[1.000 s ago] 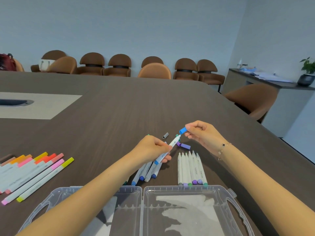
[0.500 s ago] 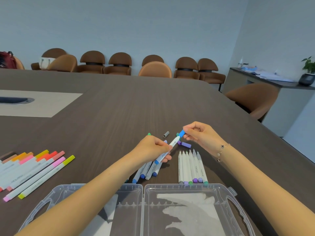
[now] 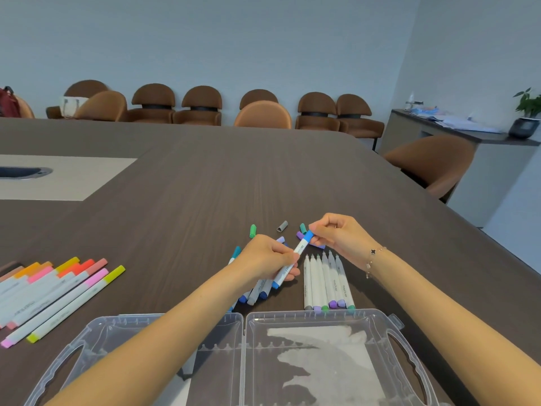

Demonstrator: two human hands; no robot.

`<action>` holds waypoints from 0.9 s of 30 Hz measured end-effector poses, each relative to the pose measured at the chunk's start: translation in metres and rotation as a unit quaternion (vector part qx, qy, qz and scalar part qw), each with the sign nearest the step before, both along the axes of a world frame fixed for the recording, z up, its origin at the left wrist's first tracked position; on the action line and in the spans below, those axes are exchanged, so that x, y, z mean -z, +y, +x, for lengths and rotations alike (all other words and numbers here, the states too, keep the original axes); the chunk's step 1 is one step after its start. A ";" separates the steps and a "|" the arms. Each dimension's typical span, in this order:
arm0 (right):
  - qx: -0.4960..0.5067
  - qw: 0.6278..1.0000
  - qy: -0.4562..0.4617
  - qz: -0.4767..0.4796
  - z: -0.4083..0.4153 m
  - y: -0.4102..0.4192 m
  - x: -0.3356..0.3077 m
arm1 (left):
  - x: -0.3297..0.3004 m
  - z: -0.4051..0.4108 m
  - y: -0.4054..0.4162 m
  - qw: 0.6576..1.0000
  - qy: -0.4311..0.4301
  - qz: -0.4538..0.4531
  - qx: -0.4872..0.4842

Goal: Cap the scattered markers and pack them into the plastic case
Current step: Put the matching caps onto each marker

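Observation:
My left hand (image 3: 268, 259) grips the white barrel of a blue marker (image 3: 288, 266), tilted up to the right. My right hand (image 3: 341, 232) pinches the blue cap (image 3: 308, 236) sitting on the marker's upper end. Under my left hand lie a few blue-ended markers (image 3: 257, 291). Several uncapped white markers (image 3: 325, 282) lie in a row right of them. Loose caps sit beyond: green (image 3: 252, 230), grey (image 3: 282, 226), teal (image 3: 303, 228), purple (image 3: 300, 235). The open clear plastic case (image 3: 380, 320) lies at the near edge, my left forearm crossing its left half.
A row of capped orange, pink and yellow markers (image 3: 58, 291) lies at the left on the dark wooden table (image 3: 205, 186). Brown chairs (image 3: 263, 114) line the far side and right. A sideboard with a plant (image 3: 527, 112) stands at the right wall.
The blue cap has gone from just off the marker's tip to seated on it, pressed by my right hand. My left hand keeps its grip on the barrel.

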State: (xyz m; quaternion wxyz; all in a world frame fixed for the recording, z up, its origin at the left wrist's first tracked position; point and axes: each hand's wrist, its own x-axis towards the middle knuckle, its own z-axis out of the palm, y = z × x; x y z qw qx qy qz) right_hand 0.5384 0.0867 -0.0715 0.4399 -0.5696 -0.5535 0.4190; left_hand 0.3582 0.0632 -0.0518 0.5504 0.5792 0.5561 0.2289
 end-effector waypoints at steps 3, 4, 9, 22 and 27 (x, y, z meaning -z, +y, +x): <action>-0.015 0.995 -0.098 0.004 0.004 0.005 -0.004 | 0.007 0.005 0.004 0.987 0.132 0.085 0.016; -0.008 0.990 -0.138 0.017 0.008 0.008 -0.006 | 0.010 0.007 0.005 0.963 0.219 0.157 0.024; 0.077 0.970 -0.227 0.047 0.034 0.022 -0.004 | 0.019 0.012 -0.003 0.853 0.415 0.311 0.053; -0.139 0.878 -0.447 0.101 -0.002 0.063 0.002 | 0.023 0.029 0.001 0.870 0.389 0.278 0.119; -0.165 0.872 -0.447 0.111 -0.009 0.080 0.012 | 0.019 0.038 0.004 0.837 0.451 0.279 0.135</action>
